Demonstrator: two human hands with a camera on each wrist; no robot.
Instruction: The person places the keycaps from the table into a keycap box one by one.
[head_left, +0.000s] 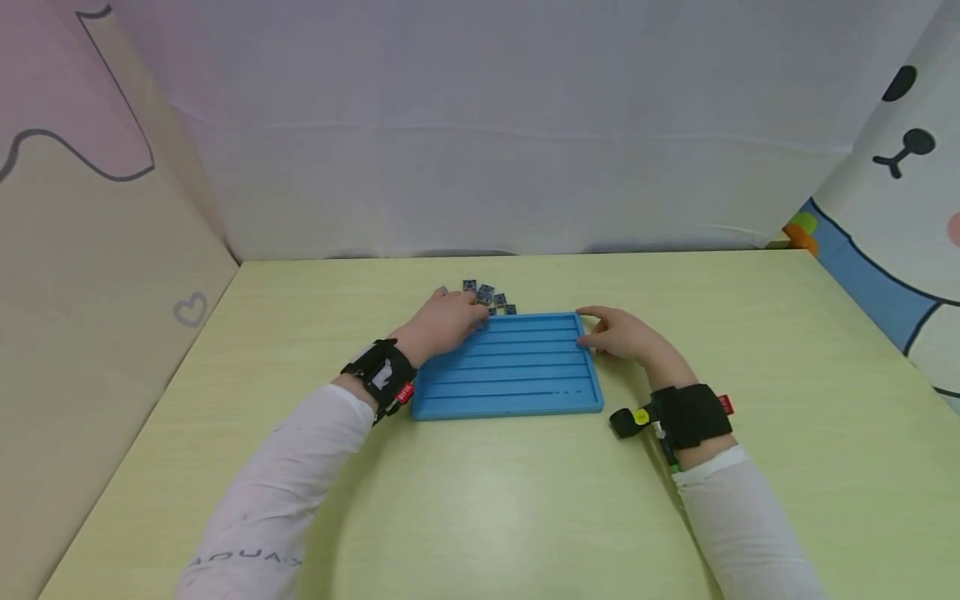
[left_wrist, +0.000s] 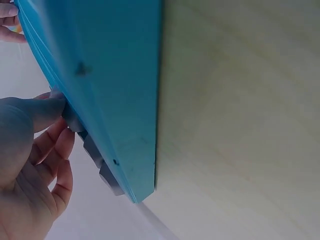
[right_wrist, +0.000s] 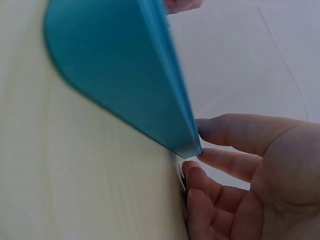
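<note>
Blue grooved tray [head_left: 510, 367] – few tiny chips [head_left: 566, 391] inside – hands [head_left: 446, 323] alongside.

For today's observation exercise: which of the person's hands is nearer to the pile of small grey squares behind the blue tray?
Left. The left hand reaches the small grey squares at the blue tray's far left corner; the right hand rests at its far right corner, apart from them.

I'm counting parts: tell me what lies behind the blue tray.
Behind the blue tray, small dark square chips lie in a loose pile on the table. The left hand covers some, so a full count isn't possible.
</note>
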